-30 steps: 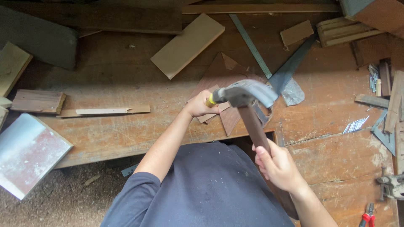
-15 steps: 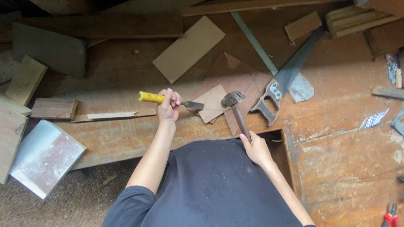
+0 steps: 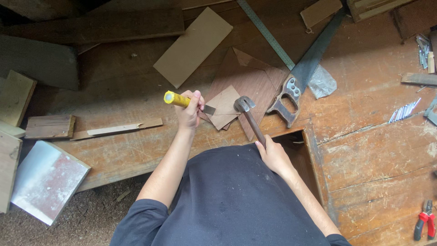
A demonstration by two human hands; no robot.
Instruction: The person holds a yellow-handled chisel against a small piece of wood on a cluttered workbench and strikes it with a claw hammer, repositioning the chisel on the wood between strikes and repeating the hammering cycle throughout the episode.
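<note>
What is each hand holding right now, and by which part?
The left hand holds a chisel around its yellow handle. The right hand holds a hammer by the end of its handle.

Worn wooden workbench (image 3: 373, 150), handsaw (image 3: 304, 68), nails (image 3: 403, 111), pliers (image 3: 424, 220)

At the frame's centre we see a small thin wood panel (image 3: 225, 107) lying on the worktop (image 3: 364, 136), with a chisel (image 3: 189, 102) to its left and a hammer (image 3: 249, 116) to its right. A handsaw (image 3: 307, 68) lies to the upper right of the hammer, a steel rule (image 3: 266, 33) above it. Pliers (image 3: 424, 221) sit at lower right, nails (image 3: 403, 110) at the right edge.
</note>
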